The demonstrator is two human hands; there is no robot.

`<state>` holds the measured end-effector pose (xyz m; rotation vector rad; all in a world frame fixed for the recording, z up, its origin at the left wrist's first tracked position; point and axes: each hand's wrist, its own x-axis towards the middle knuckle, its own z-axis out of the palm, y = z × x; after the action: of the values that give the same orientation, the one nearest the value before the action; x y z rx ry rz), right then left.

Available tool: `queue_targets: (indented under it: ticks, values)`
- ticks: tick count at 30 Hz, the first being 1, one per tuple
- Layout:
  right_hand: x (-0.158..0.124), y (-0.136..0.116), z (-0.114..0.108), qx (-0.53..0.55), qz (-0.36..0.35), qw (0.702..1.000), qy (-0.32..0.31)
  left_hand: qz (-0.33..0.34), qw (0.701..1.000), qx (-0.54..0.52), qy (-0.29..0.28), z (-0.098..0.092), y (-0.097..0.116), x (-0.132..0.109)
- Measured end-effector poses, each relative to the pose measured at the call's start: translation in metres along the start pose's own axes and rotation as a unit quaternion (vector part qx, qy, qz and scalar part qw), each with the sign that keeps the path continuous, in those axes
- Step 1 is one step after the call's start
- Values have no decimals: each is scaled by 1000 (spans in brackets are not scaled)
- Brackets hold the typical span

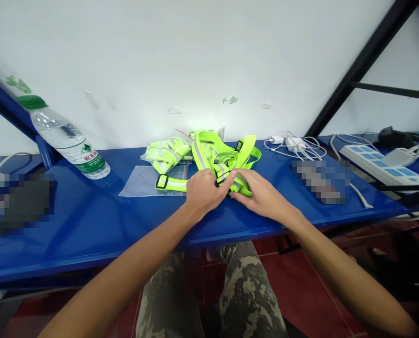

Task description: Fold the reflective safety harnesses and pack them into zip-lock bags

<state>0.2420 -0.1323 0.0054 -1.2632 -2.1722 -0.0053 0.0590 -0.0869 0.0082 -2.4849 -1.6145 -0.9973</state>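
Neon yellow-green reflective straps (205,157) with grey stripes and black buckles lie bunched on the blue table. My left hand (205,190) is closed on part of them, and one strap end with a black buckle (162,181) sticks out to its left. On the right side of the bundle, my right hand (260,192) grips the straps, thumb and fingers close to the left hand. An opened-flat clear plastic bag (137,180) lies under the strap end. Behind it sits a clear bag of folded reflective straps (167,152); another bagged bundle is partly hidden behind the loose straps.
A water bottle (68,138) with a green cap stands at the left. White charger cables (296,143) and a blurred-out object (322,180) lie at the right, with a power strip (382,164) beyond. A blurred-out dark object (26,202) lies at far left. The wall is behind the table (100,216).
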Motion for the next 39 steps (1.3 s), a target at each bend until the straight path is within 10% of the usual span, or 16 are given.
queue_targets:
  ticks: [8, 22, 28, 39]
  values:
    - [7, 1, 6, -34, -49, 998, -14, -40, 997, 53, -33, -3, -7, 4]
    - [0, 6, 12, -20, -39, 999, -14, 86, 993, -53, -65, 1, -18, 8]
    - [-6, 3, 16, -95, -57, 994, -21, -141, 931, -289, -172, 7, -27, 18]
    - [3, -13, 26, -120, -90, 988, -35, -87, 992, 29, -85, 4, -22, 6]
